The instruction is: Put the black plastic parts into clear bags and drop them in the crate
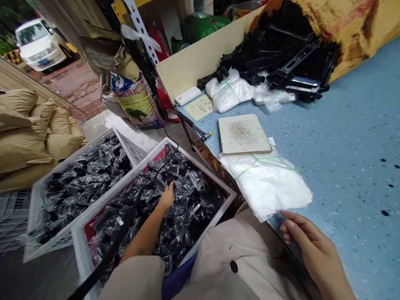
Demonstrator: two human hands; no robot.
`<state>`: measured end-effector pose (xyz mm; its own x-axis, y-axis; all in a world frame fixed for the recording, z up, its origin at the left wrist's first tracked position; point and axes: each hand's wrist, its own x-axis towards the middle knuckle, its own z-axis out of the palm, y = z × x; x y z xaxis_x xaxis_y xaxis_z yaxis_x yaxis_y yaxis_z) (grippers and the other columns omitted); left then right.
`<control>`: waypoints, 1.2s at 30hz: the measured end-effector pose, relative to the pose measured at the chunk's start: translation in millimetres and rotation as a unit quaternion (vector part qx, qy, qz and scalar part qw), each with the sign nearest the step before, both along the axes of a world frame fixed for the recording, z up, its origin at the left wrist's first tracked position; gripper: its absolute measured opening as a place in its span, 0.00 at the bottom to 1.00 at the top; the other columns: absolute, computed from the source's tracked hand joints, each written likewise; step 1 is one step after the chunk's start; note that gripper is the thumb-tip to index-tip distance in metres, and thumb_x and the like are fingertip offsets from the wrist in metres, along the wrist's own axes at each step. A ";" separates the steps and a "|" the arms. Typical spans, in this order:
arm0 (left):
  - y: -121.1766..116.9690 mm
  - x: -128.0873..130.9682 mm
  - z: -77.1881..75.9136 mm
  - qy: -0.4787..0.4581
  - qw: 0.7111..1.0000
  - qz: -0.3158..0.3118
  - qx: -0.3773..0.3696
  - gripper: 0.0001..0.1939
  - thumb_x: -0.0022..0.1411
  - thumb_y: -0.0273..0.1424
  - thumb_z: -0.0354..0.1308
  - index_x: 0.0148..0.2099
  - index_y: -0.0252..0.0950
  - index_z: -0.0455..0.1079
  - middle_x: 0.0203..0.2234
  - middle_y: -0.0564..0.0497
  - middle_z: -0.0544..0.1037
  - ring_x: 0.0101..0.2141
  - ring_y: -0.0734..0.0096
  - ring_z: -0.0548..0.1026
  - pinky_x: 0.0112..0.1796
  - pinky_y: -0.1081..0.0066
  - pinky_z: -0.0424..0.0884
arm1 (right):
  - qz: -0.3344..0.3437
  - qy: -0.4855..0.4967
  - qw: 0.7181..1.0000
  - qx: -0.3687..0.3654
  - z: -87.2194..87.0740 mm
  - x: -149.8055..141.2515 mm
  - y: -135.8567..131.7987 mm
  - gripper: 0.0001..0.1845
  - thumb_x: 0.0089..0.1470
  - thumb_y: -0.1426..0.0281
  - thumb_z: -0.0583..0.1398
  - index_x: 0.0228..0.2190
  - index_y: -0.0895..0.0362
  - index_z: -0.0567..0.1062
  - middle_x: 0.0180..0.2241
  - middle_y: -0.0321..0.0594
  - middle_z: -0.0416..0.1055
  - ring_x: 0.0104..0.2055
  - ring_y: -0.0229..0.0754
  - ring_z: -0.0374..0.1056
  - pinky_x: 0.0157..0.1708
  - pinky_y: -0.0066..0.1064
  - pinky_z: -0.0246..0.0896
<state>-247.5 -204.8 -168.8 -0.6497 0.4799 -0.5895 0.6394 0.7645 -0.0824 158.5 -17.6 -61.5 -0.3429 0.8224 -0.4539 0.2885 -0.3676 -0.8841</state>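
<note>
My left hand (168, 194) reaches down into the nearer white crate (229, 194), resting on the black parts wrapped in clear plastic bags (184, 208); its fingers are buried among the bags and I cannot see them. My right hand (312, 246) hovers at the near edge of the blue table (350, 137), fingers loosely curled and apart, holding nothing, just below a stack of white plastic bags (265, 183) tied with a green band.
A second white crate (37, 196) of bagged black parts stands further left. On the table lie a square board (243, 134), a yellow note (200, 107), a white box (187, 96), bundles of bags (229, 91) and a heap of black brackets (290, 54). Brown sacks (31, 129) lie at the left.
</note>
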 end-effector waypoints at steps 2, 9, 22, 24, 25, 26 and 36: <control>1.0 -10.7 -3.3 0.001 1.000 0.007 0.005 0.29 0.63 0.34 0.42 0.66 0.37 0.47 0.53 0.39 0.67 0.46 0.69 0.74 0.48 0.72 0.69 | -0.009 0.000 1.000 0.002 -1.2 1.1 -0.5 0.32 0.48 0.51 0.64 0.48 0.59 0.73 0.31 0.42 0.68 0.29 0.34 0.63 0.29 0.22 0.64; 18.6 -22.0 -17.7 0.098 0.995 0.023 0.020 0.30 0.59 0.33 0.48 0.63 0.34 0.53 0.60 0.35 0.58 0.58 0.50 0.61 0.56 0.52 0.62 | 0.014 -0.027 0.999 0.025 -0.3 0.2 -1.5 0.29 0.50 0.51 0.62 0.47 0.59 0.74 0.31 0.41 0.70 0.29 0.34 0.64 0.29 0.21 0.66; 38.0 -4.8 -65.8 0.107 0.989 0.056 0.090 0.28 0.61 0.23 0.37 0.62 0.36 0.59 0.53 0.37 0.69 0.58 0.57 0.61 0.59 0.41 0.54 | 0.035 -0.050 0.998 0.036 -6.4 -2.5 -5.6 0.31 0.50 0.48 0.61 0.47 0.57 0.73 0.34 0.42 0.71 0.33 0.35 0.67 0.32 0.19 0.68; 51.6 1.4 -73.5 0.116 0.985 0.083 0.100 0.29 0.58 0.21 0.40 0.62 0.32 0.60 0.54 0.34 0.68 0.60 0.54 0.59 0.59 0.38 0.52 | 0.041 -0.048 0.998 0.031 -7.4 -0.9 -6.0 0.31 0.50 0.48 0.61 0.48 0.57 0.73 0.34 0.42 0.71 0.33 0.35 0.67 0.32 0.19 0.68; 54.4 3.4 -74.0 0.117 0.983 0.090 0.109 0.29 0.58 0.21 0.41 0.62 0.32 0.60 0.55 0.35 0.67 0.61 0.55 0.58 0.60 0.39 0.51 | 0.041 -0.046 0.998 0.029 -7.9 0.1 -6.2 0.31 0.51 0.48 0.61 0.48 0.57 0.73 0.34 0.42 0.71 0.33 0.35 0.67 0.32 0.19 0.68; 54.8 4.1 -72.2 0.118 0.981 0.093 0.120 0.29 0.58 0.22 0.42 0.62 0.34 0.61 0.57 0.37 0.66 0.62 0.56 0.57 0.62 0.41 0.49 | 0.039 -0.045 0.998 0.029 -8.4 1.0 -6.6 0.31 0.51 0.48 0.60 0.48 0.57 0.73 0.34 0.42 0.71 0.33 0.35 0.67 0.32 0.19 0.68; 69.2 -9.0 -69.4 0.108 0.971 0.139 0.160 0.32 0.58 0.52 0.46 0.64 0.51 0.55 0.69 0.50 0.42 0.65 0.40 0.49 0.57 0.33 0.50 | 0.020 -0.066 0.997 0.031 -4.4 -8.6 -6.8 0.31 0.50 0.47 0.60 0.47 0.57 0.74 0.34 0.42 0.71 0.32 0.35 0.68 0.30 0.19 0.69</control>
